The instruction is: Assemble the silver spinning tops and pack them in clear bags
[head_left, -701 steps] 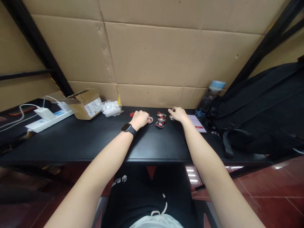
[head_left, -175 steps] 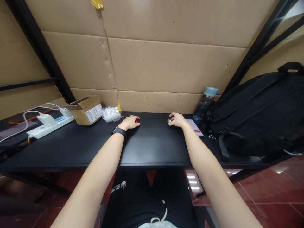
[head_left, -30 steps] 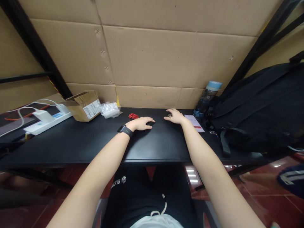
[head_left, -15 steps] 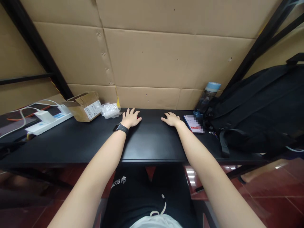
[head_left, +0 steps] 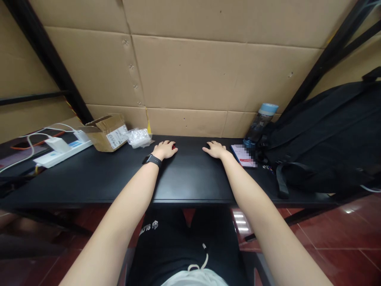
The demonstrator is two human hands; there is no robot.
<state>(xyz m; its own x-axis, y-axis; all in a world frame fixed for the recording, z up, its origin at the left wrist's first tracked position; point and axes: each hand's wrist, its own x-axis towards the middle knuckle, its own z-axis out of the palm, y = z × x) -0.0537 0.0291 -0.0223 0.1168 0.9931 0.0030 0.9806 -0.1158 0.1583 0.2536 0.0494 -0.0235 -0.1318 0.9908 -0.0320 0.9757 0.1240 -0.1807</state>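
Note:
My left hand [head_left: 164,149], with a dark watch [head_left: 152,160] on its wrist, rests palm down toward the back of the black desk [head_left: 190,174]. Its fingers are curled over a small red thing [head_left: 174,147], which peeks out between thumb and forefinger; the rest is hidden. Across from it, my right hand [head_left: 214,149] lies palm down on the desk, fingers slightly bent and apart, holding nothing. A phone [head_left: 240,153] with a lit, partly blurred screen lies just to its right.
Left of my hands are clear plastic packaging [head_left: 138,138], an opened cardboard box [head_left: 104,137] and a white power strip [head_left: 59,155] with chargers and cables. At right stand a blue-lidded bottle [head_left: 260,123] and a black backpack [head_left: 324,139]. A cardboard wall [head_left: 184,75] closes off the back.
The fingers of my left hand, spread and stretched forward before, have curled down over the red thing, which shows slightly more. My right hand has hardly moved.

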